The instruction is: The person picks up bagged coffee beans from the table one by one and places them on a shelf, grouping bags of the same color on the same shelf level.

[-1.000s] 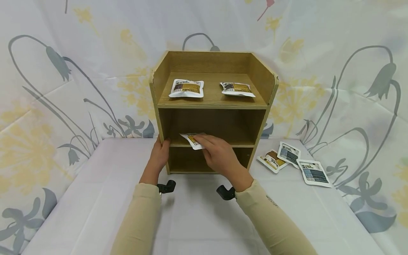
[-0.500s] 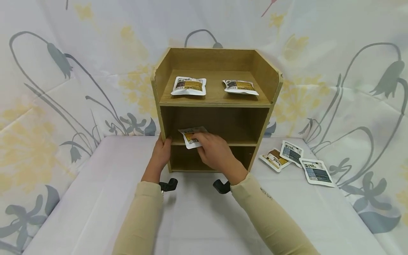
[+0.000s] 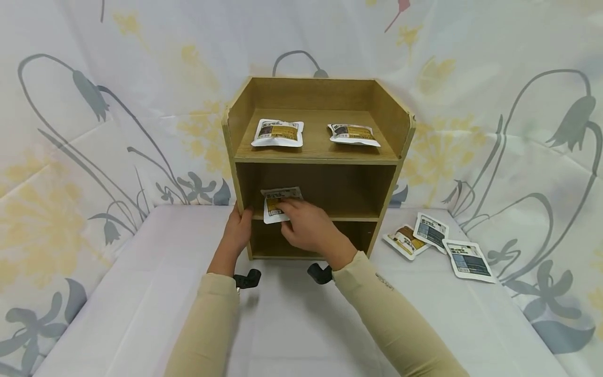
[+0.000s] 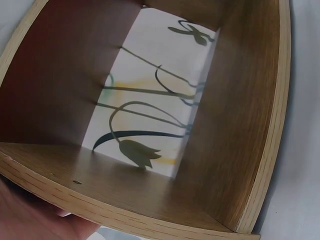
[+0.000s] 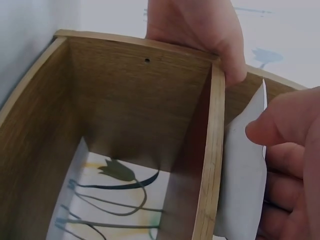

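My right hand (image 3: 311,229) pinches a white pouch (image 3: 272,211) with a yellow-brown label at the left part of the middle shelf. In the right wrist view, the pouch's plain underside (image 5: 242,172) shows beside the shelf board's edge, with the thumb against it. My left hand (image 3: 236,230) grips the left side panel of a small wooden shelf unit (image 3: 315,158), its thumb over the front edge; its other fingers are mostly hidden behind the panel. Two similar pouches lie on the top shelf, one on the left (image 3: 278,133) and one on the right (image 3: 353,134).
On the white cloth right of the unit lie a brown-labelled pouch (image 3: 405,242) and two blue-labelled pouches, one farther back (image 3: 431,230) and one nearer (image 3: 468,260). The unit's bottom compartment (image 4: 150,90) is open at the back, and floral cloth (image 3: 118,104) hangs behind.
My right hand has shifted slightly left with the pouch, which has turned so that its label faces me more squarely. My left hand keeps its hold on the side panel.
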Demonstrator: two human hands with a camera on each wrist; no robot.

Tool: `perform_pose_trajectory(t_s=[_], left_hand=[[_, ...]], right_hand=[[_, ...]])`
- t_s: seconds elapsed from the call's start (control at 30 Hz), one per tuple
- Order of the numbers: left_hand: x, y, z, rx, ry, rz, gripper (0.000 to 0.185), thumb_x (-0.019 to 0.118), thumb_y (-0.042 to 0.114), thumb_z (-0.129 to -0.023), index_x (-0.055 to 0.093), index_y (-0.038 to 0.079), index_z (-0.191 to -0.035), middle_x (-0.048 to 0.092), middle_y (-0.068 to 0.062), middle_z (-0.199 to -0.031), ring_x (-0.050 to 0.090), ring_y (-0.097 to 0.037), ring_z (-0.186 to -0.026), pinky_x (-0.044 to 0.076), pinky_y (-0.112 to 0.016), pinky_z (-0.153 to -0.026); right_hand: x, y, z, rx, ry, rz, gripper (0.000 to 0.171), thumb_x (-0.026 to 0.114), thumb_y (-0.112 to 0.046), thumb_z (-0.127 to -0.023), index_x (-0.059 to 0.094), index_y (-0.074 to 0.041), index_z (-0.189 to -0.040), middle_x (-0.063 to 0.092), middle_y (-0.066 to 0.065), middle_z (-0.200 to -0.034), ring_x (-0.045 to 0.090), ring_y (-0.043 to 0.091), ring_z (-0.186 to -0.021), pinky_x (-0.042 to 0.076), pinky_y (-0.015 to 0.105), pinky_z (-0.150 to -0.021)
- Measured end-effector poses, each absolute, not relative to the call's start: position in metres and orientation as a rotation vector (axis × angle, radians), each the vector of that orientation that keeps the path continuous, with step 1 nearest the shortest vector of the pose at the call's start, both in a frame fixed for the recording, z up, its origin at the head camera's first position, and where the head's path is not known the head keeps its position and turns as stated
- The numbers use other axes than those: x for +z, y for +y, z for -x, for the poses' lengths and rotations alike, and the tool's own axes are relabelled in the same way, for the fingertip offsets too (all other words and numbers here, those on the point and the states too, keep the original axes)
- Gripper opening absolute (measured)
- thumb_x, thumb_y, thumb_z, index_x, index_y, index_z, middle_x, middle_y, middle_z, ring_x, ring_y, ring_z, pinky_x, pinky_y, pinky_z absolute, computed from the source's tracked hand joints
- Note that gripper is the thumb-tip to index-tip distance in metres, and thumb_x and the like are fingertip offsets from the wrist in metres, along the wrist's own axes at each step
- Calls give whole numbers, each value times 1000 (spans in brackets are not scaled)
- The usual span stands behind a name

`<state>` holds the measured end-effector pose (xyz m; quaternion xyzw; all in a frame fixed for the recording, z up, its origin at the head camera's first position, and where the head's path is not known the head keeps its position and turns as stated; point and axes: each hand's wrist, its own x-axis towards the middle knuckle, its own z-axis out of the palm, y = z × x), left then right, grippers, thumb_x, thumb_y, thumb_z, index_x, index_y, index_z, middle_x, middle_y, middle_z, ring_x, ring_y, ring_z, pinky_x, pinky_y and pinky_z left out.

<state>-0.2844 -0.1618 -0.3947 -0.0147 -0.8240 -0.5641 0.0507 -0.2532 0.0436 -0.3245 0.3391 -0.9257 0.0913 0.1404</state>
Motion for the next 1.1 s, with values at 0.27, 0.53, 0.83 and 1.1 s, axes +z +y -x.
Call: perform_pose_trajectory(t_s=[0.27, 0.53, 0.83, 1.1], left_hand=[[-395, -164, 283, -1713, -2499, 47, 60, 28, 40, -103, 15, 16, -156, 30, -20, -155, 33, -37, -140, 28, -54, -115], [-394, -163, 283, -1710, -2490, 65, 60, 27, 41, -103, 15, 16, -156, 32, -21, -153, 35, -37, -138, 28, -53, -115], [-399, -162, 284, -1732, -2481, 58, 59, 28, 41, -103, 18, 18, -155, 35, -19, -152, 38, -36, -137, 29, -51, -115], [-397, -161, 282, -1719, -2482, 64, 59, 27, 41, -103, 16, 18, -156, 32, -19, -154, 35, -37, -139, 28, -52, -115]], right_hand=[[-323, 32, 264, 190, -2676, -926, 40, 52, -26, -99, 56, -10, -135, 55, 9, -139, 55, 26, -125, 51, 42, -96], [-322, 27, 274, 191, -2704, -866, 38, 51, -24, -100, 57, -11, -135, 54, 7, -141, 54, 26, -126, 52, 41, -95], [-322, 26, 281, 177, -2659, -866, 39, 53, -22, -98, 57, -9, -134, 55, 9, -139, 57, 28, -121, 55, 40, -84], [-327, 27, 283, 214, -2640, -881, 42, 53, -23, -98, 54, -7, -137, 53, 12, -140, 57, 27, -121, 55, 40, -84]])
